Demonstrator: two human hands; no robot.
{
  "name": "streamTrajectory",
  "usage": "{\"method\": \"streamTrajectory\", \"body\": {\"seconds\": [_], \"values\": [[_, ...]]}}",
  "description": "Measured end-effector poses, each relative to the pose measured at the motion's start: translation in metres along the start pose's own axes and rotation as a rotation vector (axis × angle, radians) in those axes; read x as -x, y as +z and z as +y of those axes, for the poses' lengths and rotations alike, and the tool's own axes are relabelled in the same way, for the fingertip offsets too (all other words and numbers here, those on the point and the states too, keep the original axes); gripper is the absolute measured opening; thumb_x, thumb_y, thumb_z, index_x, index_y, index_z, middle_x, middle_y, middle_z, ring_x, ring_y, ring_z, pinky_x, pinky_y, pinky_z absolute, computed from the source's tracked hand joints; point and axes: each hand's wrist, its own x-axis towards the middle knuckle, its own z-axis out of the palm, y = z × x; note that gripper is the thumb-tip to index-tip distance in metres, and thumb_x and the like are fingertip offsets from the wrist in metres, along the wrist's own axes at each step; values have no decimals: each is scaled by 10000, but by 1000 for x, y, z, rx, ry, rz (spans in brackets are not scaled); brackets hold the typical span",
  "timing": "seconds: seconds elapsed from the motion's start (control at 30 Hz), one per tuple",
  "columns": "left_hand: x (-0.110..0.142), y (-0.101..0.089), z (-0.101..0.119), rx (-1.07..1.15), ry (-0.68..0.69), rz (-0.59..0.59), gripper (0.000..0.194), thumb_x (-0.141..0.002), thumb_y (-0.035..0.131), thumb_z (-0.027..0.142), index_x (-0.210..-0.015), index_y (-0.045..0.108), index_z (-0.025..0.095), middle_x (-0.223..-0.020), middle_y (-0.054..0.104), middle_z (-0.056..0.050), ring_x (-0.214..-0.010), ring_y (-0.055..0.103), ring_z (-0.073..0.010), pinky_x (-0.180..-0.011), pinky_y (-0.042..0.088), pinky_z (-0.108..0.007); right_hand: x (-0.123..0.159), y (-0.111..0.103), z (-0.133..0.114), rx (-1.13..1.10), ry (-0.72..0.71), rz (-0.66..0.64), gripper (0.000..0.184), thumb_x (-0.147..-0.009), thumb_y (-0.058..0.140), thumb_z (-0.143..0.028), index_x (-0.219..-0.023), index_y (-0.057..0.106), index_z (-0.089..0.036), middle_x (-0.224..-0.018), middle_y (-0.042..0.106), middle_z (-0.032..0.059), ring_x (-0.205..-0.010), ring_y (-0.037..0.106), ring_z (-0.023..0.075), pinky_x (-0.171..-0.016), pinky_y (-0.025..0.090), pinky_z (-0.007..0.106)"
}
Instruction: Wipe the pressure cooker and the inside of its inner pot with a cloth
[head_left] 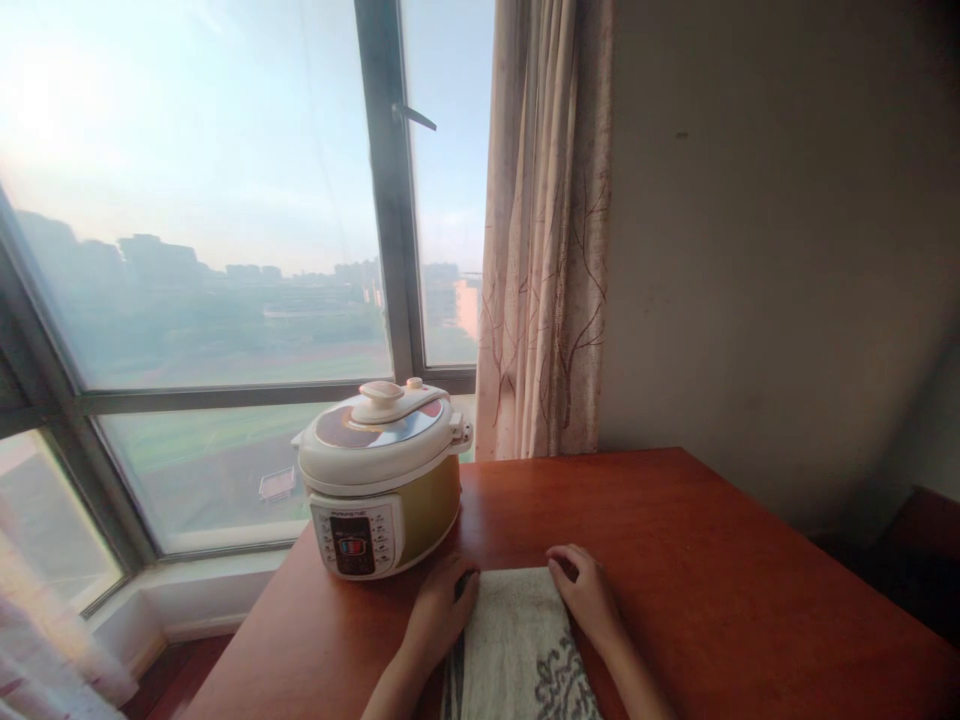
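Two hands at the far corners of a patterned cloth

The left hand [444, 600] bends its fingers toward its thumb in a narrow curl at the far left corner of the cloth [510, 630]. The right hand [586, 592] sits at the far right corner, its thumb and fingers bowed around a small gap. Whether either hand pinches the fabric, I cannot tell.

The cloth lies between the forearms as a pale strip, its far edge nearly straight and its near end running out of view. It looks soft and woven, with dark bands along the left side and a curling dark motif toward the lower right.

Just beyond the left hand stands an electric cooker [442, 500], rounded, white above and green below, with a control panel [357, 538] on its front. Its lid [330, 463] is on, so the contents are hidden.

The cooker stands near the far left corner of the table [697, 580], a smooth, reddish-brown, slightly glossy surface. The widest stretch of tabletop spreads right of the right hand, toward a slanting edge.

Behind are a window [225, 170], a branch-patterned curtain [544, 250] and a plain wall [750, 260].
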Motion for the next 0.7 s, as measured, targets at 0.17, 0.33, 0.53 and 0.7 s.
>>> {"method": "streamTrajectory", "body": {"seconds": [0.17,0.33,0.53,0.7], "values": [[1,-1,0,-8,-2,4,276,-940,458,327,-904,698,197,-951,706,-107,-927,681,-256,-851,512,-358,1,1,-1,-13,15,-10,289,-875,553,-395,-879,766,-200,-948,768,106,-915,705,266,-853,528,359],[1,-1,0,-8,0,25,265,-938,478,339,-901,711,218,-953,717,-97,-934,684,-253,-858,516,-352,2,1,-1,-16,34,-18,301,-869,564,-404,-902,773,-189,-970,778,115,-911,719,268,-850,537,361],[1,0,-1,-6,16,11,285,-951,453,347,-902,700,213,-946,712,-97,-924,678,-246,-852,510,-345,2,2,1,-15,35,-15,301,-857,557,-373,-923,777,-179,-992,781,119,-925,726,274,-874,545,381],[0,0,-1,3,9,-2,283,-954,442,336,-899,687,206,-939,703,-100,-913,671,-245,-842,508,-352,2,2,2,-12,31,-12,301,-858,549,-365,-918,782,-184,-1001,783,121,-948,726,278,-895,543,389]]}}
